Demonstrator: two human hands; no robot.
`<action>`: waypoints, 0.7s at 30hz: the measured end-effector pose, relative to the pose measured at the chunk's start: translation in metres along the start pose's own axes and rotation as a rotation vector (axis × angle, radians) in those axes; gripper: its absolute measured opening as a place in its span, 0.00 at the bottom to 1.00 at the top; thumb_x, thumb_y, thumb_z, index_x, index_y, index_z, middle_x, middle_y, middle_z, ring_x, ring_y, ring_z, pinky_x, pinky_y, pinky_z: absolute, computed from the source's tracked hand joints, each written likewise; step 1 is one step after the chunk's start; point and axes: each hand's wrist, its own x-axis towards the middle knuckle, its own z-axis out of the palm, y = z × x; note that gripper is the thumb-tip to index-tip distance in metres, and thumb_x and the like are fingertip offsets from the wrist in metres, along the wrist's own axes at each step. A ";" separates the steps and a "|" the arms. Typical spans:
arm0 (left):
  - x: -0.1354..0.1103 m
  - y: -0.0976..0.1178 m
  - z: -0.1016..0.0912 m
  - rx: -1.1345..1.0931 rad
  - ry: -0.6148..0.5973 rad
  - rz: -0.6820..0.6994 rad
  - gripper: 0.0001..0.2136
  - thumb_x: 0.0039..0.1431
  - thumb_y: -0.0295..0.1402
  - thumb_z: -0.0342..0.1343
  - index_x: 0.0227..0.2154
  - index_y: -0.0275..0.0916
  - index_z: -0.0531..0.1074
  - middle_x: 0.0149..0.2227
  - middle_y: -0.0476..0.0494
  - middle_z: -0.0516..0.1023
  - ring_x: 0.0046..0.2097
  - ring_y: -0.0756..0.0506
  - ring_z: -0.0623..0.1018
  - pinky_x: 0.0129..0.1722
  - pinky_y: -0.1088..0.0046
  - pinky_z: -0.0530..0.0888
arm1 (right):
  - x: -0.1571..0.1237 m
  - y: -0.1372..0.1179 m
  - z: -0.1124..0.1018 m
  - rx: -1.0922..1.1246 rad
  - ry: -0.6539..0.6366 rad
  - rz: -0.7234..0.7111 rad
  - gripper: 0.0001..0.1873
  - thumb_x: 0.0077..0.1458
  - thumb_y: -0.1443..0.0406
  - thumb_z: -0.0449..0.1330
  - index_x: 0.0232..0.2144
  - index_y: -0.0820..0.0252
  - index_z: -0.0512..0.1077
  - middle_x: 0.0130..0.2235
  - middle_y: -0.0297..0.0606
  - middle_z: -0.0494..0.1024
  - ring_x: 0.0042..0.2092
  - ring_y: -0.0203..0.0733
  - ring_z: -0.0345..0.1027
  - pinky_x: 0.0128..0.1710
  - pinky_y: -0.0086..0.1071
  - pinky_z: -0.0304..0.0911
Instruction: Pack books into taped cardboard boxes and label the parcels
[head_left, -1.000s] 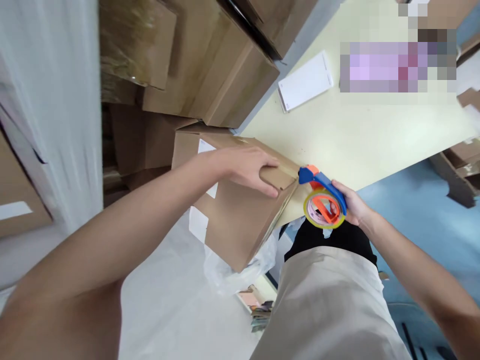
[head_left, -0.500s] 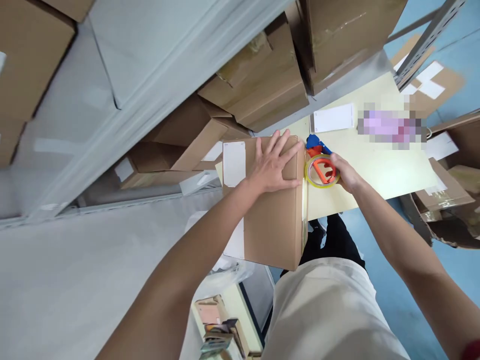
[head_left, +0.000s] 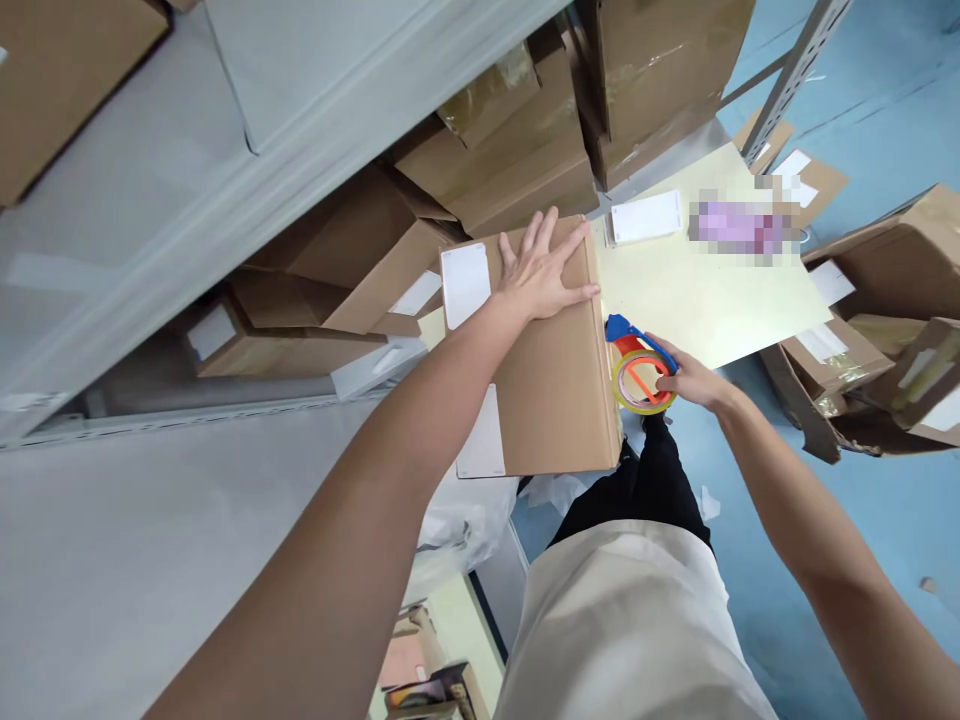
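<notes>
A brown cardboard box (head_left: 551, 400) stands on the pale yellow table (head_left: 720, 300), with white labels along its left side. My left hand (head_left: 541, 278) lies flat on the box's top, fingers spread toward its far right corner. In my right hand (head_left: 688, 378) is a blue and orange tape dispenser (head_left: 637, 368) with a roll of yellowish tape. It is held against the right side of the box, near the middle of that edge. The side face under the dispenser is mostly hidden from this angle.
Cardboard boxes (head_left: 495, 150) fill the grey shelf behind the table. A white small box (head_left: 645, 217) and a blurred purple item (head_left: 739, 228) lie on the table's far part. At right, a large open carton (head_left: 885, 240) holds smaller boxes. Clear plastic (head_left: 469, 525) hangs below left.
My right hand has drawn the tape dispenser toward my body along the box's right side. My left hand stays spread on the box top. The camera view has shifted slightly.
</notes>
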 end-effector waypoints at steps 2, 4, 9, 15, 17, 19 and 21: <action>-0.020 0.007 0.003 -0.007 0.056 0.035 0.45 0.53 0.61 0.53 0.70 0.52 0.44 0.74 0.42 0.37 0.71 0.24 0.36 0.63 0.32 0.37 | -0.002 0.001 0.005 0.038 0.006 0.024 0.49 0.40 0.72 0.58 0.67 0.56 0.55 0.50 0.41 0.77 0.46 0.46 0.72 0.46 0.41 0.71; -0.053 0.018 0.008 -0.008 0.048 0.174 0.46 0.50 0.63 0.54 0.69 0.52 0.49 0.73 0.40 0.40 0.71 0.24 0.36 0.63 0.32 0.38 | 0.007 -0.006 0.004 0.090 0.002 0.037 0.48 0.37 0.73 0.57 0.64 0.56 0.60 0.46 0.39 0.79 0.41 0.44 0.72 0.42 0.38 0.71; -0.109 0.033 0.017 0.024 -0.224 0.562 0.52 0.35 0.66 0.61 0.65 0.49 0.59 0.72 0.36 0.48 0.70 0.22 0.44 0.63 0.32 0.39 | 0.045 -0.037 -0.008 0.128 -0.061 0.068 0.45 0.32 0.75 0.56 0.59 0.56 0.68 0.39 0.35 0.80 0.35 0.41 0.70 0.35 0.35 0.69; -0.066 0.022 0.006 0.006 -0.137 0.337 0.48 0.35 0.63 0.63 0.60 0.43 0.67 0.71 0.36 0.52 0.70 0.22 0.42 0.65 0.35 0.34 | 0.091 -0.069 -0.026 0.035 -0.087 -0.011 0.42 0.33 0.74 0.57 0.56 0.57 0.70 0.33 0.32 0.78 0.32 0.40 0.67 0.36 0.35 0.68; -0.058 0.019 0.005 -0.013 -0.113 0.312 0.46 0.35 0.62 0.64 0.58 0.42 0.69 0.70 0.36 0.54 0.71 0.22 0.43 0.65 0.36 0.33 | 0.096 -0.070 -0.034 0.008 -0.080 -0.045 0.44 0.34 0.74 0.59 0.59 0.57 0.69 0.36 0.34 0.79 0.35 0.41 0.69 0.40 0.37 0.68; -0.055 0.019 0.006 -0.020 -0.102 0.299 0.45 0.35 0.62 0.64 0.57 0.42 0.69 0.69 0.36 0.56 0.70 0.23 0.44 0.65 0.36 0.32 | 0.089 -0.065 -0.041 -0.030 -0.062 -0.051 0.46 0.35 0.74 0.61 0.61 0.56 0.66 0.39 0.35 0.79 0.38 0.43 0.70 0.43 0.39 0.68; -0.055 0.019 0.006 -0.017 -0.099 0.289 0.44 0.35 0.62 0.64 0.56 0.41 0.70 0.68 0.35 0.58 0.70 0.22 0.45 0.65 0.35 0.32 | 0.068 -0.051 -0.047 -0.086 -0.083 -0.009 0.48 0.34 0.74 0.62 0.62 0.55 0.65 0.42 0.36 0.80 0.41 0.45 0.71 0.45 0.40 0.69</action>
